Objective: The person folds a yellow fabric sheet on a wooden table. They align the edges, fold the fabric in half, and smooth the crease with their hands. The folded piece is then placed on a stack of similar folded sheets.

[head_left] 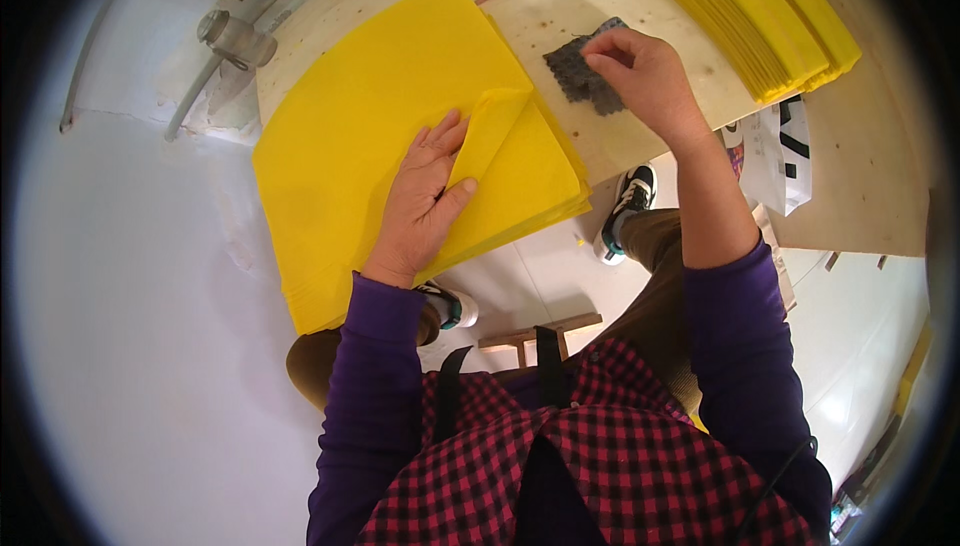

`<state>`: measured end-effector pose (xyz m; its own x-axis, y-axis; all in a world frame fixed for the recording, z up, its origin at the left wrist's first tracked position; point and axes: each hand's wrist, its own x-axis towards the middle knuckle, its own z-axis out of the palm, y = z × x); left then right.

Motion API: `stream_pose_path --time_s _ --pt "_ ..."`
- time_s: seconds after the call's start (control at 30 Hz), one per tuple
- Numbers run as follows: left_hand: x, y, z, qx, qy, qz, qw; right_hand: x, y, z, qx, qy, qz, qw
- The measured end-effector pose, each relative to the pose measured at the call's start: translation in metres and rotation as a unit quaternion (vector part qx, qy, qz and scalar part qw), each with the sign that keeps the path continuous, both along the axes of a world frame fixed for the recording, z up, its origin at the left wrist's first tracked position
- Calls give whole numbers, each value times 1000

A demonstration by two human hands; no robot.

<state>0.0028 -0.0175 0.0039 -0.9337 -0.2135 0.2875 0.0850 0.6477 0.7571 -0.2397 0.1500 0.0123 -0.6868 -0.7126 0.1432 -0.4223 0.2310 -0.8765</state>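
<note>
The folded flap (pixel 492 128) of the top yellow sheet hides part of the fingers on my left hand (pixel 416 208). My right hand (pixel 648 79) covers part of the grey cloth (pixel 578 79), and I can't tell whether its fingertips touch the cloth or pinch anything. The other yellow stack (pixel 755 21) is cut off by the top edge. My shirt (pixel 640 446) runs out of view below. The things (pixel 848 514) at the lower right are too small to make out.

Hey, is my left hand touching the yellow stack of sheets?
Touching. The head view shows your left hand lying on the yellow stack, its thumb against the sheet with the turned-up corner.
</note>
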Motion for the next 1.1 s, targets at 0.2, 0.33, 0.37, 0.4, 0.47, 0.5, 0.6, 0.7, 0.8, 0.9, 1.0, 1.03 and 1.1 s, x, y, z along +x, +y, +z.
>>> stream_pose_path --time_s 0.2,0.33,0.37,0.4,0.47,0.5,0.6,0.7,0.8,0.9,1.0,1.03,1.1 --pt "1 1 2 10 -7 1 1000 -18 5 -38 216 153 -57 963" --pt "1 -1 2 11 -8 0 1000 -22 -1 -39 270 129 -72 951" --pt "1 -1 2 15 -10 -2 1000 -23 -2 -38 268 125 -75 952" --pt "1 -1 2 16 -11 -3 1000 -23 -3 -36 267 119 -84 953" --pt "1 -1 2 20 -14 -7 1000 -22 -2 -33 232 78 -93 965" --pt "1 -2 3 10 -13 -5 1000 -22 -1 -30 199 43 -92 975" --pt "2 -1 2 -2 -10 -3 1000 -11 6 -24 53 -2 -40 998" --pt "1 -2 2 -5 -8 -4 1000 3 15 -14 -48 -98 125 986" --pt "1 -3 2 -10 -7 -10 1000 15 19 -4 -39 -119 259 958" --pt "0 -2 2 0 -2 -8 1000 25 15 -1 -1 -94 298 950" --pt "-1 -2 1 -1 3 -8 1000 32 9 -3 10 -103 299 948" --pt "-1 -2 1 -3 4 -11 1000 33 7 -4 22 -112 293 949" --pt "-1 -2 1 -3 3 -10 1000 33 6 -4 18 -81 291 953"
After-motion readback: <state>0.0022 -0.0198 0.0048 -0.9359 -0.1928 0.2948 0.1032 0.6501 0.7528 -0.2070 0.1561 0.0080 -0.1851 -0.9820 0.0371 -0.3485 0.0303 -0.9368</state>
